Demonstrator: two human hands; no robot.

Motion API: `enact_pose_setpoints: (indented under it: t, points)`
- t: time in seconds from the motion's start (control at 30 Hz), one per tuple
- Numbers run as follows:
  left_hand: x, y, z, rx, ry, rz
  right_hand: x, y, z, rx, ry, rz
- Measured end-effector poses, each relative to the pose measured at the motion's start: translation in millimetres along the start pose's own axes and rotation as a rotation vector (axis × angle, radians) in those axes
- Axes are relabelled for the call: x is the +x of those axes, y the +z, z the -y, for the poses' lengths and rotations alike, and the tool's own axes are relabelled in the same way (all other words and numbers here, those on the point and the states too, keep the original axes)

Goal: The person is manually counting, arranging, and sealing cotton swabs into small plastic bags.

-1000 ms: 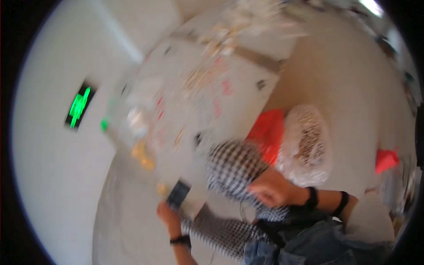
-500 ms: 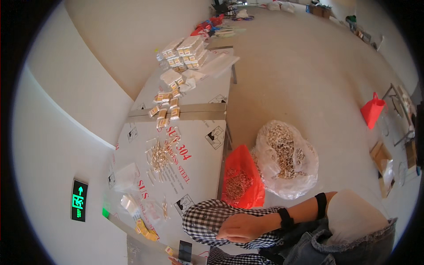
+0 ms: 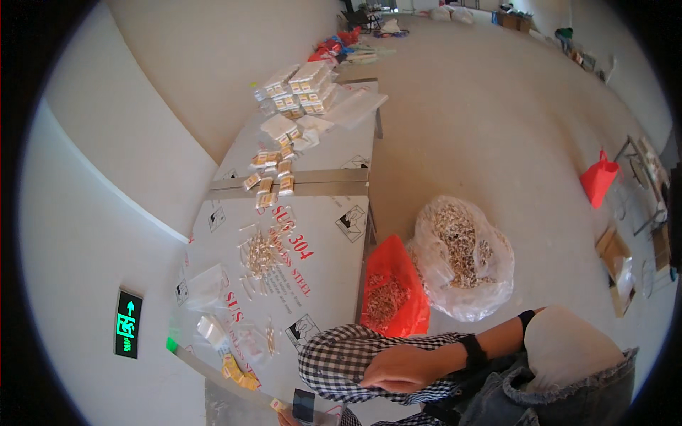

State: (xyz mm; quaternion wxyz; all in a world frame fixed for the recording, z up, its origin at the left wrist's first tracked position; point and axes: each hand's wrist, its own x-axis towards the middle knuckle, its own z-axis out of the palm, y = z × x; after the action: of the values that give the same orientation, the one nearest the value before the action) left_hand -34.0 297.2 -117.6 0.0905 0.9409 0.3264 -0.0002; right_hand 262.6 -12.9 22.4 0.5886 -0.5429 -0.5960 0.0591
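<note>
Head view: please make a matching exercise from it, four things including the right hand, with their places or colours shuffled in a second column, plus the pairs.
Column one
1. Right hand
2. Red bag
3. Lit sign
4. Stacked white packs

Column two
A. Between the tabletop and the clear plastic bag
B. Near the far end of the tabletop
C. On black-and-white checked fabric
D. Glowing green on the wall

Right pairs: 1-C, 2-A, 3-D, 4-B
</note>
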Motion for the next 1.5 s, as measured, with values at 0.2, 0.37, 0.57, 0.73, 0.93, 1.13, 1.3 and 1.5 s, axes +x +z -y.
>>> enact_pose_setpoints:
  t: [0.2, 0.37, 0.57, 0.73, 0.93, 1.13, 1.3, 1.5]
  points:
    - [18, -39, -62, -0.259, -0.019, 0.04, 38, -31, -43, -0.172, 0.406, -0.217]
    - [57, -28, -101, -0.803, 0.004, -0.291, 90, -30, -119, -0.253, 0.655, 0.106]
    - [105, -21, -121, -0.863, -0.008, -0.236, 138, 21, -209, -0.423, 0.473, 0.564]
    - [117, -3, -110, -0.826, 0.049, -0.283, 170, 95, -248, -0.579, 0.03, 0.838]
    - [138, 2, -89, -0.695, -0.034, -0.454, 194, 136, -280, -0.418, -0.155, 0.952]
    - [158, 5, -89, -0.526, 0.052, -0.485, 150, 136, -274, -0.271, -0.053, 0.831]
    - [160, 13, -100, -0.589, 0.048, -0.419, 150, 123, -258, -0.23, 0.04, 0.84]
    - [162, 12, -106, -0.628, 0.01, -0.41, 238, 83, -316, -0.794, -0.083, 0.735]
